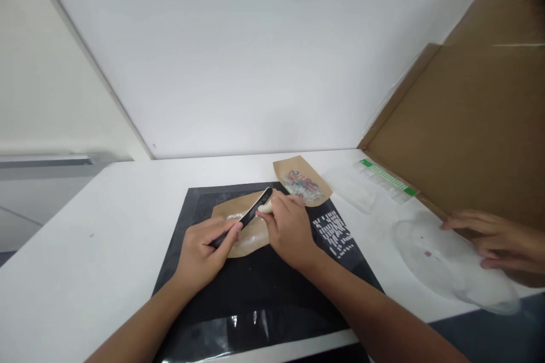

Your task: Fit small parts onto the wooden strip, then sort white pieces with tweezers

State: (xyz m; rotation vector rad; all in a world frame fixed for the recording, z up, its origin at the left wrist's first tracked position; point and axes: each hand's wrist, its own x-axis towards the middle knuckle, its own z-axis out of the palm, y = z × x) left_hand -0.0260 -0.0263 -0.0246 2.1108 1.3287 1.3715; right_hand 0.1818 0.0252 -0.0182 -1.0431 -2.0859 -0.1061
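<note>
My left hand (208,247) is closed around the lower end of a long black nail file (256,208) with a pale edge, which slants up to the right. My right hand (290,229) pinches a small whitish rounded piece (264,207) against or right beside the upper part of the file; whether they touch, I cannot tell. Under both hands lies a brown paper packet (244,248) with a clear, shiny middle and small white bits at its upper part, partly hidden by my fingers. The packet rests on a black mat (251,289).
Behind my right hand, another brown packet (318,173) holds colourful bits. Rows of small white pieces (332,232) lie on the mat's right side. Farther right are a green-edged clear strip (389,177), round clear plastic dishes (426,272) and another person's hand (498,235). Cardboard (481,142) stands along the right.
</note>
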